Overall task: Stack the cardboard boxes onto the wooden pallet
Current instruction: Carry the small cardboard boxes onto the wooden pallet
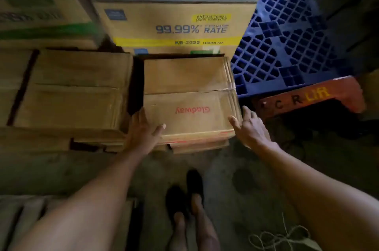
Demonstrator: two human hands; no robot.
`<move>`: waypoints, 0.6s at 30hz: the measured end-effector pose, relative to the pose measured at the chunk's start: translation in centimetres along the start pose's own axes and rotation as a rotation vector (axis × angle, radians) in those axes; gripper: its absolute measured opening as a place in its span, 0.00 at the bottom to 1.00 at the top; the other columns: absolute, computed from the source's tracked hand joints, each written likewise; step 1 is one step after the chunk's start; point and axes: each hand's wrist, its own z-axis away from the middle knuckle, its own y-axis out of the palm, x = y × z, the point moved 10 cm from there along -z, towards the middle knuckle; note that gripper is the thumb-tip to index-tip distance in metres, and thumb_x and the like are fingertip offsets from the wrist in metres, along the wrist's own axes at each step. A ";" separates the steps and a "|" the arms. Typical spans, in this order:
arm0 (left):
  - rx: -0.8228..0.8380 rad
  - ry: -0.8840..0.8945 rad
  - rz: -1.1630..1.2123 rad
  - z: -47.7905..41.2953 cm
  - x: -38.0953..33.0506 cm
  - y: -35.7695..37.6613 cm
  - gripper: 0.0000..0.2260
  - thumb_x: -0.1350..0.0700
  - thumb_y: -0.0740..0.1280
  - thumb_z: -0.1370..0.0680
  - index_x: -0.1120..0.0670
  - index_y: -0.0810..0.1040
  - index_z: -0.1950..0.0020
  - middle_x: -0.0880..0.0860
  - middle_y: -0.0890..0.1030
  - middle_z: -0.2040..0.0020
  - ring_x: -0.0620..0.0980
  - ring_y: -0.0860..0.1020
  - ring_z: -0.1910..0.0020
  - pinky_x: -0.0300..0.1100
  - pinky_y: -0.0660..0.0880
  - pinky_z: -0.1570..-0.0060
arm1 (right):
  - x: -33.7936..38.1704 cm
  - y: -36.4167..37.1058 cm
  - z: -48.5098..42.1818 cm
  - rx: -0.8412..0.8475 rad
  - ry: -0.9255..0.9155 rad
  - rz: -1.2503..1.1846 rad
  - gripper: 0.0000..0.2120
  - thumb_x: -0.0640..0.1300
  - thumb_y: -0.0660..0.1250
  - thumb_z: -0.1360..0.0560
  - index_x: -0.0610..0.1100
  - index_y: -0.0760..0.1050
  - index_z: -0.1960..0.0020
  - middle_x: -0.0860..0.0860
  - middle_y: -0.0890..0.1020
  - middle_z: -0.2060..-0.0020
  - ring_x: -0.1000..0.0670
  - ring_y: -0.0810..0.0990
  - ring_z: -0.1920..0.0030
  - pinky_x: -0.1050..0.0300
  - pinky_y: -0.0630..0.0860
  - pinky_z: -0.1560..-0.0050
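Note:
A flat brown cardboard box printed "Gladway" lies on top of a low pile of similar cardboard straight ahead of me. My left hand rests at its near left corner, thumb on the top face and fingers down the left side. My right hand touches its near right corner with straight fingers, thumb on the top edge. A second pile of flat boxes sits to the left. A wooden pallet shows at the bottom left, by my left arm.
Tall printed cartons stand behind the piles. A blue plastic pallet leans at the right over a red one. My feet stand on the concrete floor; loose string lies at the lower right.

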 end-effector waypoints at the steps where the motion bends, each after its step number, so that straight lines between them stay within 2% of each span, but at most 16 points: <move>1: 0.011 -0.043 0.035 -0.8 0.6 0.6 0.40 0.41 0.70 0.26 0.56 0.56 0.21 0.60 0.65 0.26 0.61 0.66 0.29 0.54 0.68 0.35 | -0.3 0.5 -0.8 0.011 0.019 -0.004 0.40 0.70 0.53 0.23 0.50 0.48 0.20 0.43 0.63 0.24 0.40 0.67 0.28 0.41 0.68 0.34; 5: 0.041 -0.073 0.142 -3.2 1.4 2.3 0.42 0.42 0.73 0.28 0.57 0.58 0.22 0.58 0.66 0.26 0.59 0.64 0.27 0.53 0.66 0.32 | -1.9 2.7 -3.0 0.059 0.048 -0.078 0.45 0.76 0.52 0.27 0.53 0.45 0.20 0.43 0.63 0.24 0.40 0.67 0.28 0.41 0.67 0.32; 7: 0.020 -0.094 0.260 -3.9 1.6 2.5 0.43 0.41 0.76 0.31 0.55 0.60 0.23 0.57 0.69 0.28 0.57 0.68 0.29 0.54 0.69 0.33 | -2.2 3.3 -3.8 0.065 0.054 -0.139 0.48 0.77 0.55 0.30 0.55 0.42 0.20 0.45 0.62 0.23 0.41 0.67 0.27 0.42 0.66 0.31; 9: -0.018 -0.116 0.376 -4.3 2.1 2.3 0.45 0.40 0.75 0.34 0.52 0.61 0.23 0.54 0.70 0.28 0.51 0.70 0.30 0.50 0.70 0.34 | -2.4 3.8 -4.5 0.076 0.066 -0.236 0.50 0.77 0.60 0.32 0.59 0.40 0.21 0.46 0.62 0.23 0.42 0.66 0.26 0.41 0.65 0.29; 12: 0.046 -0.221 0.553 -4.1 3.5 3.9 0.50 0.41 0.77 0.34 0.46 0.52 0.19 0.50 0.68 0.25 0.50 0.68 0.28 0.50 0.68 0.31 | -2.6 4.6 -5.1 0.118 0.106 -0.403 0.53 0.77 0.66 0.36 0.66 0.38 0.23 0.47 0.64 0.23 0.41 0.68 0.27 0.37 0.67 0.29; 14: 0.100 -0.319 0.686 -3.5 4.4 5.4 0.53 0.45 0.79 0.32 0.44 0.45 0.19 0.49 0.68 0.26 0.51 0.69 0.29 0.48 0.68 0.33 | -2.5 5.2 -5.1 0.158 0.109 -0.501 0.52 0.76 0.68 0.37 0.70 0.39 0.25 0.47 0.63 0.23 0.40 0.69 0.29 0.36 0.69 0.31; 18: 0.123 -0.390 0.832 -2.7 4.5 6.2 0.50 0.51 0.77 0.29 0.39 0.44 0.20 0.43 0.72 0.36 0.49 0.72 0.38 0.55 0.73 0.40 | -2.1 5.6 -4.8 0.192 0.125 -0.724 0.47 0.73 0.72 0.37 0.77 0.46 0.28 0.49 0.63 0.26 0.42 0.73 0.34 0.35 0.76 0.39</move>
